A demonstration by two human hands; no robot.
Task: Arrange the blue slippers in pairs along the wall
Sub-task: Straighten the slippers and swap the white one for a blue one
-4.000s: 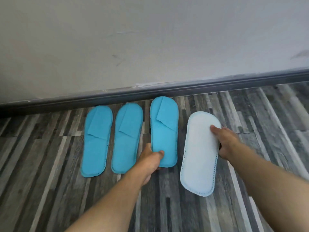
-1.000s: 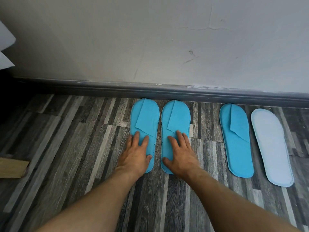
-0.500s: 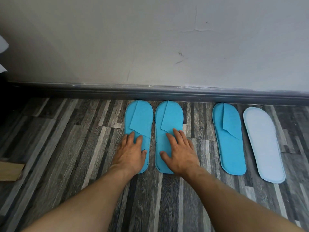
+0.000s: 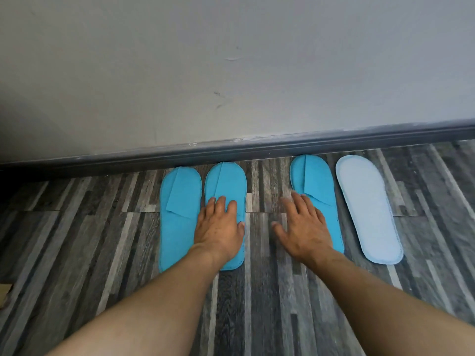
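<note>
Several flat slippers lie toes to the wall on the striped floor. The leftmost blue slipper [image 4: 177, 217] lies bare. Right beside it, the second blue slipper [image 4: 227, 186] has my left hand [image 4: 218, 227] resting flat on it, fingers spread. After a gap of floor comes the third blue slipper [image 4: 317, 183]; my right hand [image 4: 302, 226] hovers over its left edge and the floor gap, fingers apart. The fourth slipper [image 4: 367, 206] lies sole up, pale bluish white, at the far right. Neither hand grips anything.
A dark grey skirting board [image 4: 257, 147] runs along the foot of the white wall [image 4: 231, 60]. A bit of brown cardboard [image 4: 3, 294] shows at the left edge. Grey wood-pattern floor [image 4: 77, 240] spreads to both sides.
My left hand has shifted from the leftmost slipper onto the second one. My right hand has left the second slipper and moved right to the third. The view has swung to the right.
</note>
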